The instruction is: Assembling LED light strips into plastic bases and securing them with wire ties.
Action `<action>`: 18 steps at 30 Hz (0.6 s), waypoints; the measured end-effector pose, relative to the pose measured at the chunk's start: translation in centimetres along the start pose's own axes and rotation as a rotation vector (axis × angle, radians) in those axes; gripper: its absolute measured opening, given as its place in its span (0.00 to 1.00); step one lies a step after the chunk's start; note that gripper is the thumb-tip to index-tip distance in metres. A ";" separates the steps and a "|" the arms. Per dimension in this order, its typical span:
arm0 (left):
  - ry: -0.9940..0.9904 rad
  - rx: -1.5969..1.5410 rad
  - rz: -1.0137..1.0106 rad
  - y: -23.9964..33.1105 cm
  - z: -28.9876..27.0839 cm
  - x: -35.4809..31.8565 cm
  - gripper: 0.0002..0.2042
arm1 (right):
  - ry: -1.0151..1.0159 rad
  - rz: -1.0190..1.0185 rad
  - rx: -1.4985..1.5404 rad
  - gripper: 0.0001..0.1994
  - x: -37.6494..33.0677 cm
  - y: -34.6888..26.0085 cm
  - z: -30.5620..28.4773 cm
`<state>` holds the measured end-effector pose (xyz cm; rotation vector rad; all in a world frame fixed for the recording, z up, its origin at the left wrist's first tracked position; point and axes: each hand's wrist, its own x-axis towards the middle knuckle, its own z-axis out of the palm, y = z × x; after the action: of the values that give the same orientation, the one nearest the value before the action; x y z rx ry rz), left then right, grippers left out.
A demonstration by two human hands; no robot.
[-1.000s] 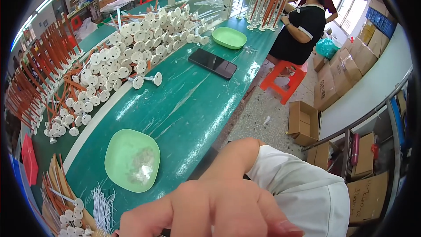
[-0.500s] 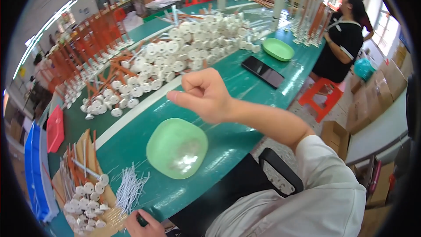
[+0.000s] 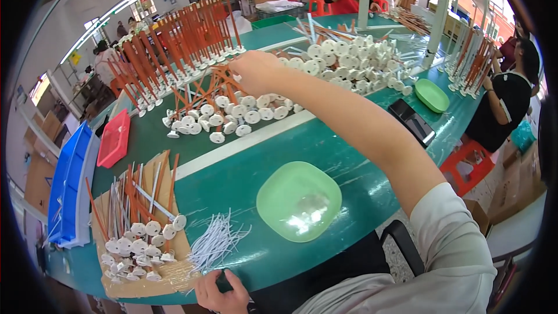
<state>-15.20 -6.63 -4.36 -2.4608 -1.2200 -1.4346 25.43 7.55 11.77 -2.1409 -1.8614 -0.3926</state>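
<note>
**Long reach into the pile of orange sticks**

Right hand: fingers curled downward over a loose tangle of orange sticks. From above, only the knuckles show; whether the fingertips pinch a stick or merely touch the pile cannot be told. The sticks lie crossed directly beneath and just left of the fingers, some with white round caps scattered on the near side of them.

Left hand: at the table's near edge, fingers loosely bent, resting on the rim; nothing seen gripped. Just beyond its fingertips lies a bundle of thin white ties.

Judgement on doing it well: the sticks overlap, so take one end that lies free on top, and lift along its length rather than sideways, else neighbours drag and the caps roll. The arm is nearly at full stretch; the left hand braced on the edge helps steady it.

Farther out: a pale green dish sits under the right forearm. Left of the ties, a cardboard sheet carries sticks and caps. Beyond the right fingers, rows of upright orange sticks stand on the green table.
</note>
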 end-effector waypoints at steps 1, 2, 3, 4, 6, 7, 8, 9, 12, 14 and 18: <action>0.004 0.008 -0.003 0.0 0.0 -0.1 0.06 | 0.003 -0.008 0.005 0.12 1.3 0.2 0.5; -0.002 -0.008 -0.007 -0.1 0.0 -0.1 0.06 | -0.022 -0.018 -0.030 0.12 2.6 0.5 1.2; -0.008 -0.023 -0.009 -0.1 -0.1 0.0 0.06 | -0.044 -0.027 -0.065 0.12 3.9 0.7 2.0; -0.031 -0.002 0.011 0.1 -0.4 0.3 0.06 | -0.023 0.008 -0.057 0.11 5.2 1.0 3.5; -0.016 0.010 -0.010 0.7 -0.7 0.7 0.06 | 0.022 0.087 -0.025 0.12 7.0 1.7 6.2; -0.013 0.005 -0.032 1.0 -0.7 0.8 0.07 | 0.055 0.176 0.000 0.12 7.5 2.3 7.1; -0.046 -0.002 -0.037 1.1 -0.9 0.8 0.07 | -0.020 0.224 0.003 0.13 8.0 2.8 7.8; -0.039 0.001 -0.021 1.1 -1.0 0.7 0.07 | -0.004 0.231 0.009 0.13 8.1 3.1 8.8; -0.048 0.087 -0.042 1.3 -0.9 0.5 0.06 | 0.007 0.201 -0.010 0.12 8.0 3.7 10.0; -0.089 0.083 -0.031 1.1 -1.3 0.7 0.06 | 0.046 0.204 -0.010 0.11 7.5 2.5 8.8; -0.037 0.044 -0.009 1.6 -0.9 0.8 0.06 | 0.127 0.073 0.008 0.07 4.9 1.4 6.2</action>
<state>-14.63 -7.60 -2.69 -2.4668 -1.2569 -1.3557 27.66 14.22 7.85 -2.1193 -1.7077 -0.4926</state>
